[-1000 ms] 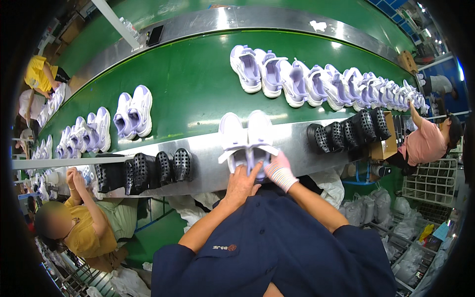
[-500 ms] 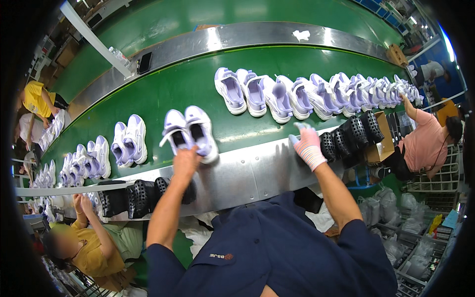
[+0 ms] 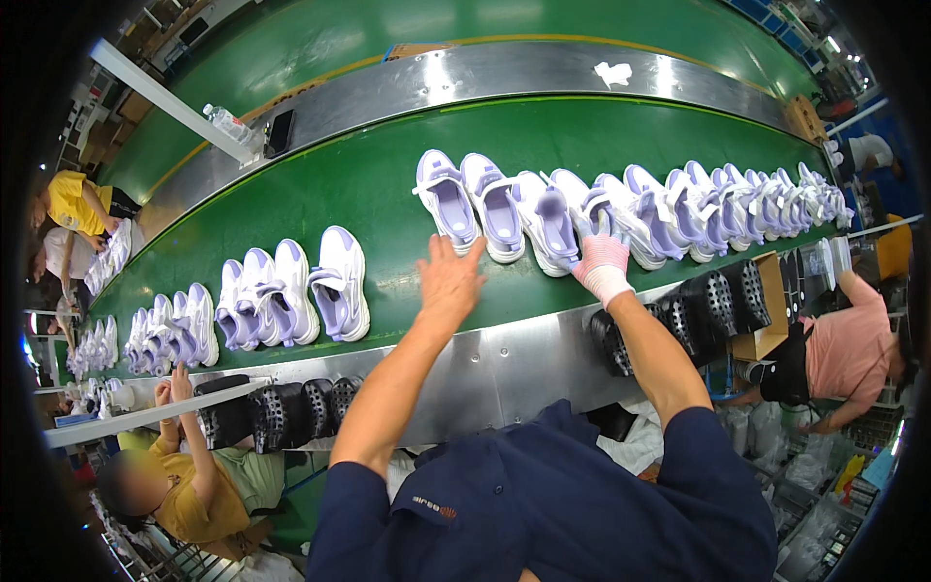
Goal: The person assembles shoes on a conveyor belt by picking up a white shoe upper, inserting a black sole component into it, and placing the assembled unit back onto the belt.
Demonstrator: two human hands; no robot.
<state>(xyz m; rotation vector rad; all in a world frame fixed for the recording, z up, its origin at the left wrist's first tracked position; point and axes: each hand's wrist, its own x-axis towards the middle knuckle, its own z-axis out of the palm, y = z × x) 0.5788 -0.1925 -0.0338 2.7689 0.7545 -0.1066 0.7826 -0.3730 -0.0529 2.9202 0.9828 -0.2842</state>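
Observation:
My bare left hand (image 3: 451, 283) is open, fingers spread, just at the heel of a white and lavender sneaker (image 3: 446, 197) on the green table. A second sneaker (image 3: 499, 213) lies beside that one, straps loose. My right hand (image 3: 603, 267), in a pink and white knit glove, is closed at the heel of another sneaker (image 3: 574, 186) in the row. Its fingers reach into the shoe opening and the palm hides the heel. Left of it, touching close by, sits a sneaker (image 3: 546, 221). Two sneakers (image 3: 339, 286) (image 3: 294, 291) stand apart to the left.
Black perforated shoe-shaped forms (image 3: 276, 417) line the metal ledge (image 3: 465, 373), with more forms (image 3: 713, 301) beside a cardboard box (image 3: 764, 308) at right. More sneakers (image 3: 718, 209) run rightward. A bottle (image 3: 228, 124) and phone (image 3: 279, 133) lie at the far edge. Co-workers (image 3: 189, 485) (image 3: 844, 344) work on both sides.
My left hand has let go of a pair of sneakers, now farther left, and moved right to the row. My right hand has moved from above the ledge onto a sneaker.

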